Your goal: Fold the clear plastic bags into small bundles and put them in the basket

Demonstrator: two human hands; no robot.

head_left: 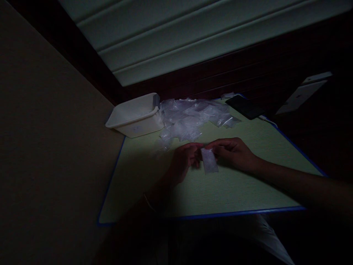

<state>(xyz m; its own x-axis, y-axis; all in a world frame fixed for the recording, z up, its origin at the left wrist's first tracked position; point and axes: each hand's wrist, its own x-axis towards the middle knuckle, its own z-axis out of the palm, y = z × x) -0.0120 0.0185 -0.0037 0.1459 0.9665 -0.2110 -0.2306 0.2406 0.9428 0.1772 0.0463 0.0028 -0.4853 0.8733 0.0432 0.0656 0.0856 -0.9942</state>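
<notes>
Between my two hands hangs a small clear plastic bag, whitish and roughly rectangular, over the middle of the table. My right hand pinches its top edge between thumb and fingers. Closed at the bag's upper left corner, my left hand has its fingertips against the top edge. The light is dim, so whatever the bag contains cannot be made out. Just beyond the hands lies a loose pile of similar clear plastic bags.
A white plastic bin stands at the table's back left, beside the pile. Toward the back right lie a dark phone and a white cable. The pale green table has a blue edge. A wall rises at the left.
</notes>
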